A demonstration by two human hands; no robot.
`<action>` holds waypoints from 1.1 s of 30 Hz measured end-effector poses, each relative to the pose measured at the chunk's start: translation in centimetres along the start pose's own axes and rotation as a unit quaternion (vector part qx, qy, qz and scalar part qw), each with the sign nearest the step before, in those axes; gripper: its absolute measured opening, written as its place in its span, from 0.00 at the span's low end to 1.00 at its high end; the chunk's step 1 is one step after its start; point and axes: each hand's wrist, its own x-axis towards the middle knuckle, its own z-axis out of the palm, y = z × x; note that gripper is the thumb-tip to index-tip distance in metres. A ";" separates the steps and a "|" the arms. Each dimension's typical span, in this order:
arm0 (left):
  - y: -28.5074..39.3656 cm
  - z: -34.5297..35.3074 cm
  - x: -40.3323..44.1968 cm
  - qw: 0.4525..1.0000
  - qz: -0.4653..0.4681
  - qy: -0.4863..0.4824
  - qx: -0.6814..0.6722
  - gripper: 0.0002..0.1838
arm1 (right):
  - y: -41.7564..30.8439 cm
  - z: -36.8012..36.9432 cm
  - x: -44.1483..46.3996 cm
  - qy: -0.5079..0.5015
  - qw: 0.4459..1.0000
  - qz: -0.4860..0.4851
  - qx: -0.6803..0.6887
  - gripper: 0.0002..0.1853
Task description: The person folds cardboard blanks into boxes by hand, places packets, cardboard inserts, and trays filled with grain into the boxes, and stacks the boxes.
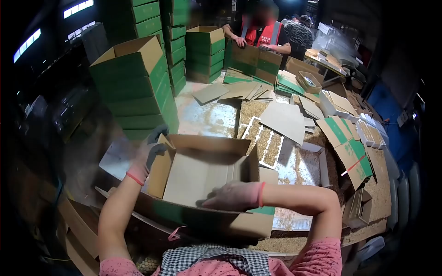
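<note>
An open cardboard box (207, 221) with a green band stands at the table's near edge, in front of my body. My left hand (155, 148), in a grey and pink glove, has its fingers wrapped over the box's left wall. Inside the box, my right hand (232, 197), gloved the same way, reaches over the near wall. Its fingertips touch the grey board (193, 177) lying on the bottom; the fingers look stretched out and hold nothing that shows.
Stacks of green boxes (138, 87) rise at the left and back. Across the table a person in a red vest (262, 34) handles a green and brown box (255, 62). Loose grey boards (283, 120), a white frame (262, 142) and flattened cartons (347, 149) lie at the right.
</note>
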 end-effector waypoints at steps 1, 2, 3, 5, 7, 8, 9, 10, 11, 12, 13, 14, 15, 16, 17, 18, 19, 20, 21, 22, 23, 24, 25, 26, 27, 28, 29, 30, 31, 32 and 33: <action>0.1 0.2 -0.1 1.000 -0.012 0.007 0.022 0.27 | 0.5 -0.6 -1.1 0.013 0.999 -0.009 0.052 0.23; 0.7 0.0 -1.2 1.000 -0.010 0.010 0.018 0.27 | -0.1 -2.5 -2.5 0.020 0.996 0.048 0.074 0.24; 2.0 -0.5 -2.8 0.994 -0.066 -0.007 -0.092 0.30 | -0.7 -4.4 -4.2 0.031 0.990 0.102 0.092 0.25; -0.5 -3.8 -4.9 0.970 -0.136 -0.050 -0.193 0.39 | 0.8 -4.2 -9.7 0.417 0.907 0.044 0.027 0.25; -2.7 -3.2 -5.7 0.976 -0.148 -0.157 0.009 0.45 | 0.4 -1.9 -10.9 0.543 0.821 0.169 -0.052 0.25; -5.2 -2.6 -5.8 0.974 -0.138 -0.162 0.074 0.49 | 1.4 -0.8 -9.0 0.372 0.904 0.208 -0.034 0.25; -7.0 -1.6 -5.5 0.968 -0.125 -0.165 0.140 0.53 | 1.5 1.7 -5.9 0.414 0.891 0.188 -0.009 0.26; -4.7 1.9 -5.7 0.931 -0.125 -0.148 0.310 0.57 | 1.5 4.2 -2.7 0.455 0.875 0.165 0.016 0.28; -2.4 4.9 -6.0 0.865 -0.119 -0.123 0.471 0.61 | 0.8 4.5 -0.4 0.399 0.894 0.192 -0.069 0.29; -2.8 4.9 -6.2 0.879 -0.099 -0.115 0.452 0.64 | 0.7 5.6 -0.1 0.414 0.881 0.219 -0.068 0.30; -3.1 4.4 -6.3 0.890 -0.074 -0.103 0.439 0.66 | 1.1 6.7 0.1 0.434 0.866 0.240 -0.070 0.31; -3.7 3.7 -6.7 0.891 -0.037 -0.100 0.442 0.65 | 2.3 9.0 -0.9 0.460 0.794 0.385 -0.103 0.32; -4.9 3.0 -6.8 0.884 -0.009 -0.083 0.460 0.65 | -0.3 5.6 -2.2 0.515 0.749 0.409 0.082 0.36; -5.4 2.5 -6.6 0.886 -0.011 -0.089 0.455 0.64 | 2.5 11.7 -3.4 0.544 0.693 0.425 0.207 0.40; -5.6 1.8 -6.1 0.887 -0.014 -0.099 0.451 0.63 | 1.0 11.2 -2.4 0.519 0.679 0.407 0.322 0.37; -5.2 1.2 -5.2 0.885 -0.006 -0.098 0.456 0.63 | -0.5 10.4 -1.3 0.488 0.649 0.397 0.427 0.35; -5.1 1.0 -4.6 0.873 0.005 -0.136 0.468 0.62 | 0.0 10.1 -1.1 0.493 0.647 0.397 0.426 0.35; -5.1 1.1 -4.0 0.861 0.016 -0.174 0.477 0.61 | 1.0 9.7 -1.9 0.514 0.668 0.346 0.413 0.32; -3.5 1.1 -2.3 0.902 0.023 -0.176 0.395 0.59 | 1.7 7.5 -1.6 0.544 0.607 0.354 0.459 0.29; -1.3 1.0 -0.4 0.932 0.057 -0.170 0.315 0.57 | 2.5 5.2 -1.4 0.576 0.539 0.357 0.500 0.26; 1.5 0.4 1.7 0.955 0.094 -0.159 0.233 0.55 | 7.5 7.4 -3.5 0.635 0.563 0.311 0.428 0.26; 5.6 -1.1 3.5 0.976 0.114 -0.147 0.111 0.49 | 9.1 3.9 -4.3 0.642 0.663 0.297 0.244 0.26; 3.6 -6.3 6.1 0.934 0.238 -0.072 0.258 0.39 | 10.7 0.4 -5.1 0.647 0.706 0.286 0.036 0.26; 1.6 -11.4 8.8 0.825 0.333 0.071 0.451 0.30 | 12.0 -4.1 -4.7 0.697 0.666 0.239 0.119 0.26; -0.4 -16.6 11.5 0.701 0.371 0.226 0.565 0.23 | 13.4 -8.8 -3.6 0.725 0.629 0.164 0.226 0.26; 3.5 -16.5 12.1 0.902 0.369 0.139 0.176 0.24 | 14.7 -13.4 -2.4 0.730 0.603 0.093 0.309 0.26; 7.5 -16.4 12.8 0.883 0.370 0.073 -0.280 0.25 | 16.1 -17.5 -0.9 0.720 0.588 0.034 0.367 0.26; 8.5 -18.8 13.6 0.906 0.347 0.097 -0.221 0.26 | 17.4 -21.0 0.9 0.699 0.579 -0.016 0.419 0.26; 9.2 -21.5 14.1 0.924 0.322 0.123 -0.163 0.27 | 18.6 -23.9 2.8 0.670 0.574 -0.063 0.467 0.26; 9.6 -24.2 14.4 0.938 0.296 0.150 -0.104 0.27 | 19.8 -26.3 4.9 0.626 0.573 -0.109 0.518 0.26; 9.9 -26.4 14.7 0.946 0.268 0.177 -0.045 0.28 | 21.1 -27.9 7.1 0.557 0.578 -0.160 0.575 0.26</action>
